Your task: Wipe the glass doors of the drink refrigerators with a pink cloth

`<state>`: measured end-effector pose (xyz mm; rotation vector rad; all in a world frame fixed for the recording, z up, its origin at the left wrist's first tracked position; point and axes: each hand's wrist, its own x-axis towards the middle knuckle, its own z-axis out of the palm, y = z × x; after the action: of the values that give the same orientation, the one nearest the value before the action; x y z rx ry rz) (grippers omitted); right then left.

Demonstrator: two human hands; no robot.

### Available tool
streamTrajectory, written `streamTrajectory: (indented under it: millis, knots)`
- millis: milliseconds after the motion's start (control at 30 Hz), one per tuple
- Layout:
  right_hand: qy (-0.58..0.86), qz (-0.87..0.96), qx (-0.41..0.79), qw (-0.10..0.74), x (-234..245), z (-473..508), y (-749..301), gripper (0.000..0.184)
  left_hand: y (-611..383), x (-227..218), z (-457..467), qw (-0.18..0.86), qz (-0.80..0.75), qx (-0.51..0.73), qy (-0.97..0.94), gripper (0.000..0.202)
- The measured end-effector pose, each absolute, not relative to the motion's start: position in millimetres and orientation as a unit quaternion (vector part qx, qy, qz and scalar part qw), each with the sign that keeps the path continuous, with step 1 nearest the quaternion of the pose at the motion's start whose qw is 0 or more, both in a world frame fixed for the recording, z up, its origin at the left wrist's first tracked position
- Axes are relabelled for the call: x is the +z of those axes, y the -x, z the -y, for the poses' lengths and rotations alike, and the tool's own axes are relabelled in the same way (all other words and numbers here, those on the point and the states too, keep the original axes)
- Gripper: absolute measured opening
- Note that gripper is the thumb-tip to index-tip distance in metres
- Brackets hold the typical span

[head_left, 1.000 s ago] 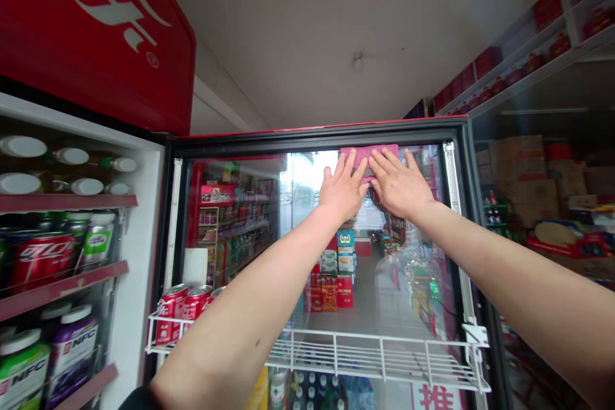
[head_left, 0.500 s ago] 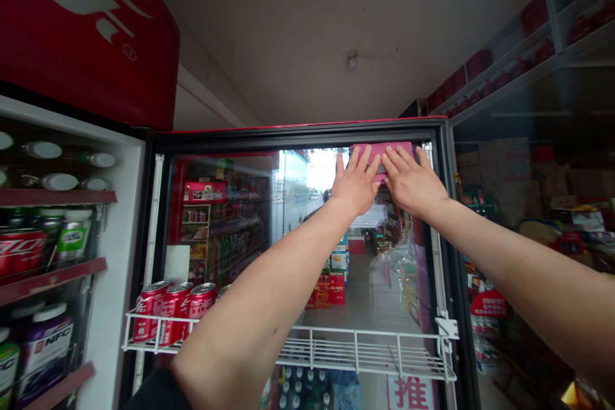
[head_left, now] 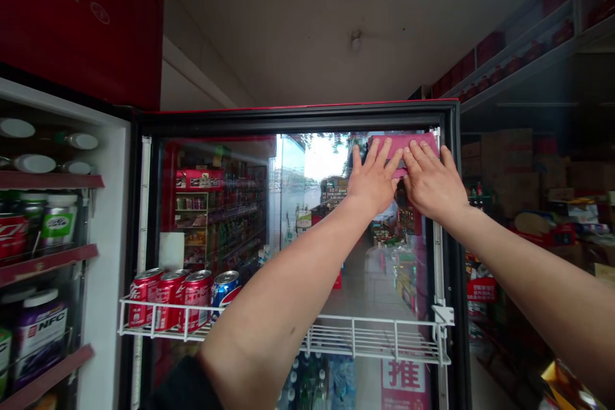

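Dim shop interior under a plain grey ceiling (head_left: 278,32). Nearest, a dark sleeve (head_left: 185,387) at the left elbow, well below the left hand (head_left: 375,184); bare forearms (head_left: 273,295) stretched up and forward. Lays the left hand open, fingers spread, over one half of a flat pink rectangular cloth (head_left: 400,141), outermost finger off its edge. Lays the right hand (head_left: 435,184) open just beside the left, over the other half. Palms hidden from view. Holds the cloth up against a clear glass pane (head_left: 353,298), near its upper right corner, just under the black door frame (head_left: 298,122).

Just below the right hand, a white upright strip (head_left: 437,269). Well below both hands, a white wire rack (head_left: 354,336); on it, down and left of the left hand, three red metal drink cans (head_left: 196,289) and one blue can (head_left: 225,283), upright in a row. Lower, under the right hand, a pink-and-white sign (head_left: 403,377).

Well left of the left hand, a white-walled fridge cabinet (head_left: 108,237) with a white-capped purple bottle (head_left: 41,333); higher, a red panel (head_left: 81,57) with white lettering. Farther off, right of the right hand, dim brown cardboard cartons (head_left: 509,166); above, dark red boxes (head_left: 490,50) on a high shelf.
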<state>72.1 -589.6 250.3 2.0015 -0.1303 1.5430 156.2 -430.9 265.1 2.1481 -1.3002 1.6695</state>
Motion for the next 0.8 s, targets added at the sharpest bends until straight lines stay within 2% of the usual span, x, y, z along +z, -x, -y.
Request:
streamTrajectory:
  millis: [367, 800]
  knots:
    - [-0.752, 0.076, 0.575, 0.312, 211.4, 583.9, -75.0, 0.066, -159.9, 227.5, 430.2, 0.076, 0.437, 0.581, -0.683, 0.064]
    - [-0.764, 0.078, 0.568, 0.295, 143.7, 579.4, -78.2, 0.073, -157.0, 173.8, 419.0, 0.069, 0.468, 0.535, -0.700, 0.067]
